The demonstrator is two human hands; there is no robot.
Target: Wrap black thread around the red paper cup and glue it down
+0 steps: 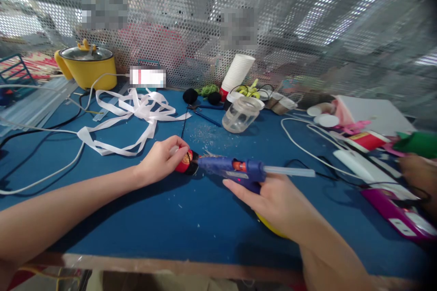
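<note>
Fingers closed, my left hand [166,159] grips a small red paper cup [185,163] with gold print, tilted just above the table and partly hidden by the fingers. Black yarn [185,127] runs from a black yarn ball [190,96] down to this hand, and a black band covers the cup's right end. In my right hand [278,200] is a blue hot glue gun [246,170], with a clear glue stick [290,171] poking out of its back. Its nozzle points left and meets or nearly meets the cup's black end; contact is unclear.
White ribbon [143,109] lies tangled left of centre, near a yellow electric pot [99,70]. Behind the hands stand a clear plastic jar [241,116] and stacked paper cups [239,72]. White cables [300,141] cross the blue table [164,227]. Another person's hand [418,175] is at the right.
</note>
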